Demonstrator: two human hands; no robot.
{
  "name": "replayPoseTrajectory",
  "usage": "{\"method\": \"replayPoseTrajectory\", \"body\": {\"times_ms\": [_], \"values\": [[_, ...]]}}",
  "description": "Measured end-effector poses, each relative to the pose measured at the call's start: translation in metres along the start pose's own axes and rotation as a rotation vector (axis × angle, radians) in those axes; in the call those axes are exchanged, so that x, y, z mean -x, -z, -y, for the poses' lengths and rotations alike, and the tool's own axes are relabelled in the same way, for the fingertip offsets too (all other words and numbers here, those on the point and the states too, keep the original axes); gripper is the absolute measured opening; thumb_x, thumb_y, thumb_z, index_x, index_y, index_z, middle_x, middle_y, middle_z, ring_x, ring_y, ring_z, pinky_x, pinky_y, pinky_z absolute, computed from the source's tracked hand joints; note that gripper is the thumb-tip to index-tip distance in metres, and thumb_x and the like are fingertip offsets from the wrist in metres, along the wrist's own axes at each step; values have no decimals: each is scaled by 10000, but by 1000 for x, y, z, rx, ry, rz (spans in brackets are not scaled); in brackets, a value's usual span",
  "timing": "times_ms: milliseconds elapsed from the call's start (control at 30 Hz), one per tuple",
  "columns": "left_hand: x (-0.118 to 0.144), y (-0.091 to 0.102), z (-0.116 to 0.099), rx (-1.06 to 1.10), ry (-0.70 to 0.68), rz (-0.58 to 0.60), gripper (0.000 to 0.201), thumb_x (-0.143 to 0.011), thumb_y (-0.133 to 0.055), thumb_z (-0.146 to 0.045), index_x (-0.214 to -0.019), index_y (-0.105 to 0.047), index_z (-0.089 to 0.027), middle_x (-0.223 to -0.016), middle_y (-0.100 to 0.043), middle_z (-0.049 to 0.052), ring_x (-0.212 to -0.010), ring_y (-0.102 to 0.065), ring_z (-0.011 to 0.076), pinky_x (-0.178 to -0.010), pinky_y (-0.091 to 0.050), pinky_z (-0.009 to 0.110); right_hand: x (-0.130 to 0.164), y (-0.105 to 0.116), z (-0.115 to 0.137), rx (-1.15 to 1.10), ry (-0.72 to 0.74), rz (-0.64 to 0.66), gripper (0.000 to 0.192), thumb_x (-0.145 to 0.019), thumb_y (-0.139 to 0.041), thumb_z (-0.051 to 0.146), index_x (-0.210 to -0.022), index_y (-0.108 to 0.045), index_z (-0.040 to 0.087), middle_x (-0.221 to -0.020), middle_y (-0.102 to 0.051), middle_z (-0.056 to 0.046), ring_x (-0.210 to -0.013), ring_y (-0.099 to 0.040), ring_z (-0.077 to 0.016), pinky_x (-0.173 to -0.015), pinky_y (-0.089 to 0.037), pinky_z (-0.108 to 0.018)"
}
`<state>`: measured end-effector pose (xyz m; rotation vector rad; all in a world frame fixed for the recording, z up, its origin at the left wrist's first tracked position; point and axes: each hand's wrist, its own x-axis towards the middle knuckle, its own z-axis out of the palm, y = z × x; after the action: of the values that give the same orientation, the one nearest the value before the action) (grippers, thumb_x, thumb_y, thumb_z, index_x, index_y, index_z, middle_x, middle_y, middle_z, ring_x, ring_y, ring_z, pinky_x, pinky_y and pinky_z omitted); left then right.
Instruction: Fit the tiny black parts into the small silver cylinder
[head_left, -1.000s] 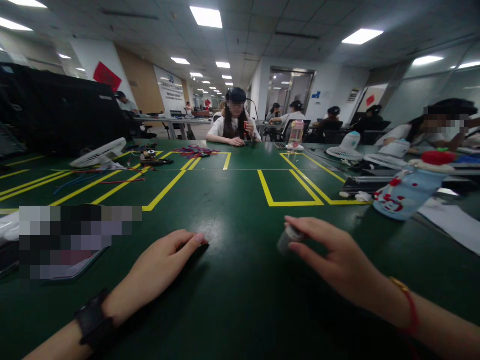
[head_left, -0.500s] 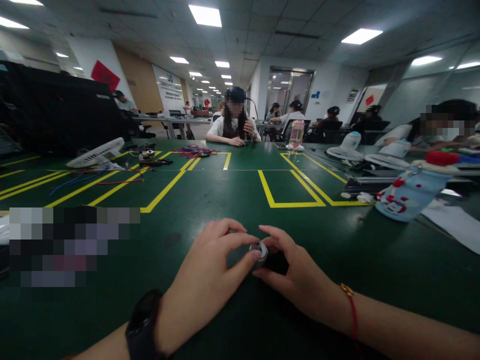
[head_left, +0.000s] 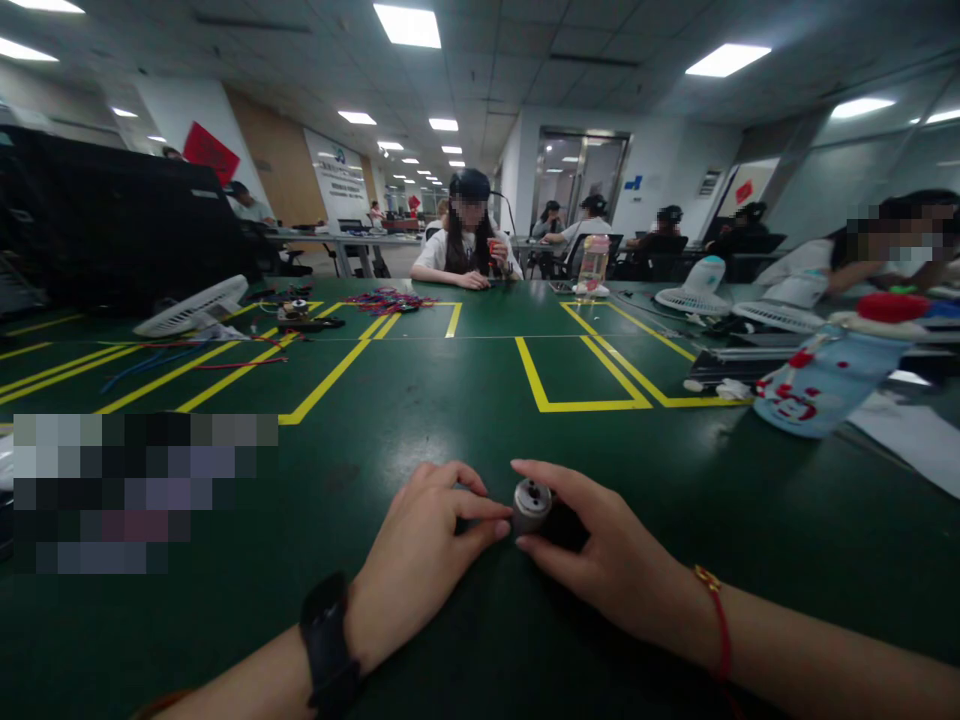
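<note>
So right now you've got both hands on the little cylinder (head_left: 532,505), a small grey metal-looking piece with a dark body behind it, sitting low over the green table (head_left: 465,400) right in front of you. Your right hand (head_left: 600,560) is wrapped around the dark end, thumb and fingers closed on it, so that's the hand actually carrying it. Your left hand (head_left: 420,555) is pinched in from the other side, thumb and forefinger tips touching the grey end, lightly closed rather than gripping hard.

Progress-wise, I'd say you're at the start of the fiddly bit: the piece is picked up and lined up between both hands, open end facing up toward you, but nothing looks fitted, twisted off or taken apart yet. Can't tell whether it's resting on the table or just above it.

Around you: yellow tape lines (head_left: 577,405) mark out boxes ahead, a blue patterned bottle (head_left: 817,385) lies off to your right, and a white fan (head_left: 191,308) sits far left. A person (head_left: 469,245) works across the table.
</note>
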<state>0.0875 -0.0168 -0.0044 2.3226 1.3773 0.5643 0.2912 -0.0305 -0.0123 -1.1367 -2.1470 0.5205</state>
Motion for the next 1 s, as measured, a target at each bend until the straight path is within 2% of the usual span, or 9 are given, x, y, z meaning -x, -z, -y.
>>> {"method": "replayPoseTrajectory", "body": {"times_ms": [133,233,333,467,600,700,767,867,1000], "values": [[2,9,8,69,27,-14,239,-835,-590,-409,-1054,-683,-389,-1036,-617,-1,-976,-530,216,-847,-413,369,0,17,-11,81,-50,-121,475,-773,-611,354,-1226,-485,288,-1176,-571,-7,-1050,-556,-123,-920,-470,-276],[8,34,20,141,113,-90,302,-850,-539,-459,-1117,-652,-372,-1079,-610,5,-995,-550,221,-877,-416,361,10,51,-33,265,-119,-281,479,-764,-605,399,-1203,-508,235,-1164,-573,-51,-1029,-570,-171,-889,-480,-322],[19,57,38,213,234,-153,334,-843,-515,-506,-1097,-664,-350,-1082,-634,3,-972,-579,233,-835,-434,338,35,94,-65,445,-319,-409,520,-740,-603,472,-1186,-518,218,-1117,-589,-81,-936,-603,-215,-770,-506,-347],[33,65,65,305,448,-147,374,-815,-524,-558,-1067,-678,-329,-1047,-676,5,-969,-580,256,-797,-429,333,77,144,-112,628,-622,-436,594,-706,-595,570,-1193,-515,239,-1041,-614,-98,-795,-620,-236,-639,-496,-359],[38,60,75,374,527,-143,430,-810,-503,-590,-1101,-657,-314,-854,-665,-1,-792,-570,213,-668,-424,294,91,162,-131,731,-667,-409,717,-689,-551,663,-1220,-490,185,-1045,-605,-148,-788,-613,-277,-631,-480,-400],[36,58,70,403,569,-176,452,-807,-495,-604,-1113,-647,-308,-849,-649,1,-736,-542,192,-626,-412,281,71,145,-111,978,-503,-512,866,-690,-526,691,-1306,-402,96,-1204,-510,-226,-1088,-492,-388,-812,-420,-498],[34,56,67,409,549,-201,438,-803,-519,-588,-1118,-639,-309,-943,-646,7,-784,-548,194,-651,-417,280,50,119,-83,975,-275,-469,777,-735,-519,645,-1312,-408,138,-1275,-470,-182,-1188,-411,-361,-923,-343,-509],[33,51,67,423,499,-223,459,-811,-524,-567,-1202,-567,-328,-943,-602,-3,-763,-540,178,-638,-419,267,17,64,-36,647,-17,-126,499,-825,-491,536,-1264,-474,298,-1292,-482,-54,-1186,-421,-247,-954,-321,-446],[36,51,72,461,473,-214,528,-827,-514,-547,-1300,-445,-322,-789,-513,-31,-642,-489,148,-568,-403,246,-13,10,8,335,54,176,291,-827,-531,495,-1087,-610,391,-1201,-548,12,-1108,-455,-208,-900,-326,-407]]}}
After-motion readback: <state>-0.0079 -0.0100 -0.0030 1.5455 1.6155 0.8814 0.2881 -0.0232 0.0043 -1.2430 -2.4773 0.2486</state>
